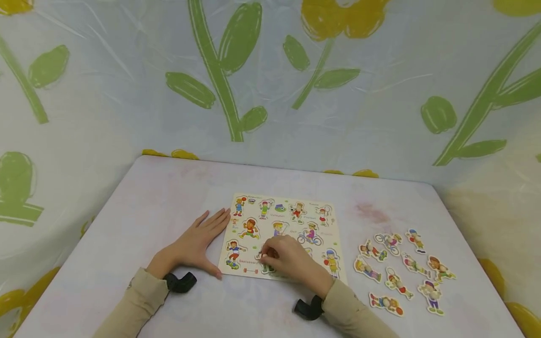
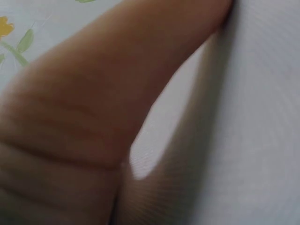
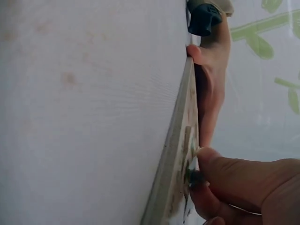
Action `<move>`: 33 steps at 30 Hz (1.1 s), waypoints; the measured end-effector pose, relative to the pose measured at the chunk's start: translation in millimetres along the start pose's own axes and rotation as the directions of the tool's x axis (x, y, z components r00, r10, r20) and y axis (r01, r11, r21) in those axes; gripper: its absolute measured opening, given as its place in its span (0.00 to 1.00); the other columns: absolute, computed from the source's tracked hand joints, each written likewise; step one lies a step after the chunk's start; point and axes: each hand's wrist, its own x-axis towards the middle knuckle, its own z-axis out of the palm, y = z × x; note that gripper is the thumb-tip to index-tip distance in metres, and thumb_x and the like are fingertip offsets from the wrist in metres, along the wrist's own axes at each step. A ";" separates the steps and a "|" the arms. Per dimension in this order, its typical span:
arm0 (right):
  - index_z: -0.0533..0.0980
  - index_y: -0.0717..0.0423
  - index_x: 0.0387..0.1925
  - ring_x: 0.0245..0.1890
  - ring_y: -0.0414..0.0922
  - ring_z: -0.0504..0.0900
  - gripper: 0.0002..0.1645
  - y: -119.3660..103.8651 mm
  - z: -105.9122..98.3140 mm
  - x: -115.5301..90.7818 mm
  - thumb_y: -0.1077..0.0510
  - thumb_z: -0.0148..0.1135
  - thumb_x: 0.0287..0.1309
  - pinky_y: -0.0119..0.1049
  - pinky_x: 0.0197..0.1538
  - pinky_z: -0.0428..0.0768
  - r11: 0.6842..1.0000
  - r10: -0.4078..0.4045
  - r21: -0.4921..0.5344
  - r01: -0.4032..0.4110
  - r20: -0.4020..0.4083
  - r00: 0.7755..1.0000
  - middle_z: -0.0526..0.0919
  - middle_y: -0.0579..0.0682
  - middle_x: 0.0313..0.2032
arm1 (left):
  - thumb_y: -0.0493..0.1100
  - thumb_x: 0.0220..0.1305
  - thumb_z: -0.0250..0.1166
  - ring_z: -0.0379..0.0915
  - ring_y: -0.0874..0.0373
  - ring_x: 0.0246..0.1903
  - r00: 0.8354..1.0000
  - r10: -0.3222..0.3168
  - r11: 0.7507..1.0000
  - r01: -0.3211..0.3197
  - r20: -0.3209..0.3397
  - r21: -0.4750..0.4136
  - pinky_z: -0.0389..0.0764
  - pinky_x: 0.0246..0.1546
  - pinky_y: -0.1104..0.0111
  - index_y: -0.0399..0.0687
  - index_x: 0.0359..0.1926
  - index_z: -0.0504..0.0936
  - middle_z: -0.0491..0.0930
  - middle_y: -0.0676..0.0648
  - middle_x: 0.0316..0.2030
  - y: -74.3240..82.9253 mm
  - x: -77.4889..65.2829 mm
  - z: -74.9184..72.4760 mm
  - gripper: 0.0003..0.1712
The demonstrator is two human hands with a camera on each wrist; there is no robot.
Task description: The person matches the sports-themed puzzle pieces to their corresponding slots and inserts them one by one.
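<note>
Two sleeves (image 1: 137,298) cross the counter (image 1: 249,310) nearest. Left hand (image 1: 194,246) — fingers spread wide, gripping nothing — touches one board (image 1: 279,200) along its left edge. Right hand (image 1: 289,258) pinches one piece (image 3: 193,177) at the board's lower middle. Nine loose pieces (image 1: 416,264) lie rightmost.

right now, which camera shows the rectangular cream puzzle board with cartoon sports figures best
The head view: it shows the puzzle board's printed face, partly covered by the right hand. The right wrist view catches it nearly edge-on; I can't make it out in the left wrist view.
</note>
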 end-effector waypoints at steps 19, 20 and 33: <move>0.84 0.53 0.34 0.28 0.34 0.73 0.04 4.7 -2.0 -2.7 0.63 0.71 0.56 0.26 0.32 0.75 0.996 -0.085 -0.032 0.084 -0.022 0.996 0.80 0.41 0.28 | 0.91 0.29 0.59 0.39 0.47 0.77 0.998 0.025 0.999 -0.026 -0.062 -0.020 0.40 0.73 0.46 0.39 0.78 0.48 0.44 0.43 0.78 -3.1 1.5 3.1 0.85; 0.84 0.54 0.34 0.28 0.34 0.73 0.04 4.8 -3.7 -2.5 0.63 0.71 0.56 0.26 0.32 0.75 0.995 -0.091 -0.039 0.090 -0.022 0.996 0.80 0.41 0.29 | 0.91 0.30 0.59 0.38 0.48 0.77 0.998 0.021 1.000 -0.022 -0.054 -0.020 0.39 0.73 0.47 0.40 0.78 0.48 0.43 0.44 0.78 -3.3 2.8 2.5 0.84; 0.84 0.53 0.38 0.30 0.34 0.75 0.04 -1.3 -12.5 -4.9 0.61 0.68 0.60 0.27 0.35 0.77 0.996 -0.072 -0.047 0.073 0.034 0.997 0.83 0.42 0.33 | 0.91 0.28 0.60 0.37 0.47 0.77 0.999 0.008 1.000 -0.009 -0.038 -0.030 0.39 0.73 0.48 0.40 0.78 0.47 0.42 0.44 0.78 -2.9 2.0 1.8 0.85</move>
